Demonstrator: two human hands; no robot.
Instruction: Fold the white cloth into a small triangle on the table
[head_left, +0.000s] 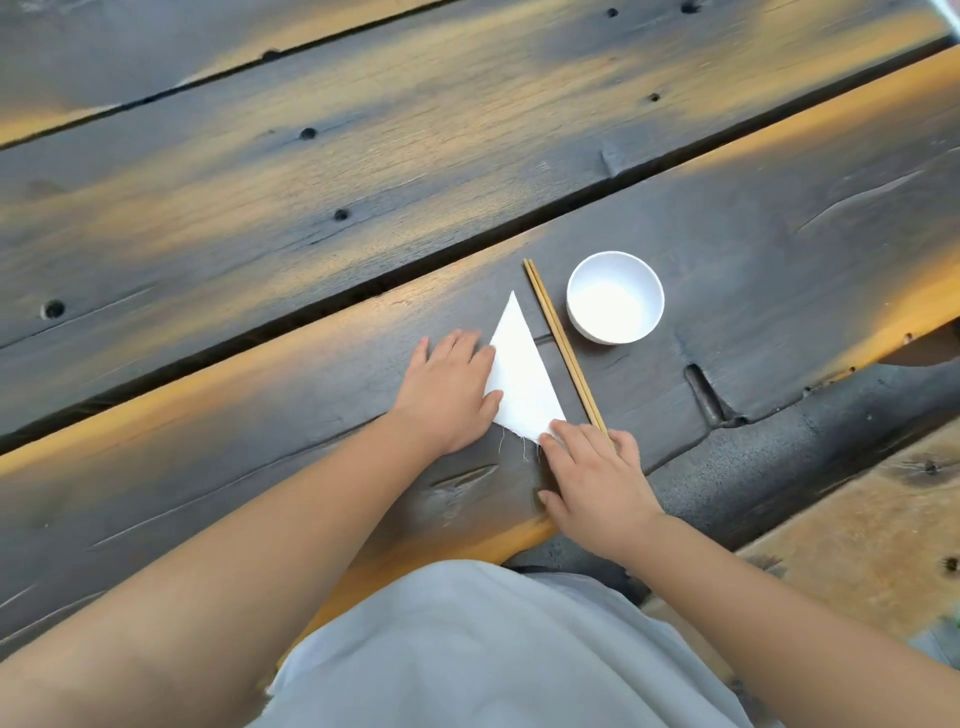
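The left hand (448, 391) lies palm down on the table (260, 218), its fingers (457, 345) stretched out flat and slightly spread, grasping nothing. The fingertips and the thumb rest on the left edge of the white cloth (522, 376), pressing it against the wood; the rest of the hand sits on the bare plank at the cloth's 9 o'clock.

The right hand (597, 483) is also flat and released, fingers (563, 441) extended toward 11 o'clock. The tips of its first fingers touch the near right corner of the cloth, at about the cloth's 5 o'clock, where loose threads trail from the frayed near edge. Its outer fingers lie over the near end of the chopsticks (563, 348); whether they press on them or only cover them cannot be told.

The cloth is already a narrow triangle, lying flat on the dark plank, its sharp tip pointing to 12 o'clock and its short frayed side nearest the person. It lies between the two hands: at 3 o'clock from the left fingers and at 11 o'clock from the right fingertips.

The pair of wooden chopsticks runs just beside the cloth's long right edge, apart from it. A white bowl (615, 299) stands at 2 o'clock from the cloth, beyond the chopsticks, touching neither.
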